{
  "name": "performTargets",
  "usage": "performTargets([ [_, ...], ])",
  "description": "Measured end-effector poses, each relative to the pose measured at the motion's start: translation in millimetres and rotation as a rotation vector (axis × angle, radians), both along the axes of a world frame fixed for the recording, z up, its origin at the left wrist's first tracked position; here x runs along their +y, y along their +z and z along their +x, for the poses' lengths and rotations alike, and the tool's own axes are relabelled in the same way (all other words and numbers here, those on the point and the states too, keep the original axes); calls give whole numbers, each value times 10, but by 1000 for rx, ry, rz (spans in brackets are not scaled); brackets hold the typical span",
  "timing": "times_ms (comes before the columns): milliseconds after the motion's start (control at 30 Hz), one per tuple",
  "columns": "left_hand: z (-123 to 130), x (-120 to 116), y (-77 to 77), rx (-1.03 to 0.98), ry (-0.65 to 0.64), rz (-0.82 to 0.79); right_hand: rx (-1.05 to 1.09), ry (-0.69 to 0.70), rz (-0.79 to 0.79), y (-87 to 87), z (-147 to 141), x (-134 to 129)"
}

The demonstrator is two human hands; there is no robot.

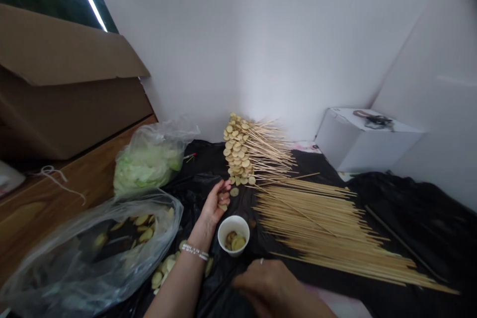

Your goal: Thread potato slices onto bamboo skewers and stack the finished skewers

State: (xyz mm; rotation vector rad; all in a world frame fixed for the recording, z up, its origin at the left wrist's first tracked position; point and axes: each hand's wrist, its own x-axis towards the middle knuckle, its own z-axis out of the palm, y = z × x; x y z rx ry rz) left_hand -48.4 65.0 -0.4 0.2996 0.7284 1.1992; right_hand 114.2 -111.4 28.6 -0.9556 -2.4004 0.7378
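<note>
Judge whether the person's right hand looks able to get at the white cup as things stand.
Probably yes: the right hand is near the white cup, with only black plastic showing between them. The left hand is beside the cup and leaves its mouth uncovered.

Right hand (274,282) blurred, fingers (246,282) perhaps partly hidden; cardboard box (85,117) cut by left edge.

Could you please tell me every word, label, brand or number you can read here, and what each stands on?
Nothing can be read with certainty.
Bracelet on the left wrist: small marks, too blurred to read.
Pink-and-white sheet near the white box: reddish print, too blurred to read.
White box: no readable text.
White cup: no visible text.
</note>
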Motion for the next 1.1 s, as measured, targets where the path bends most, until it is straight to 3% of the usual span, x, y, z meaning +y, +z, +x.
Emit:
performTargets([
  [167,23,-10,26,-19,-15,-17,149,-321,-132,170,433,2],
  [333,31,-6,39,-28,-24,-27,93,-522,-50,34,911,323],
  [467,35,1,54,-33,-34,-28,-151,-688,37,-86,1170,588],
  [933,27,3,29,-53,-48,-31,-541,-661,114,-277,1010,1041],
  [1100,40,7,6,-65,-55,-33,-531,-704,153,-359,987,1069],
])
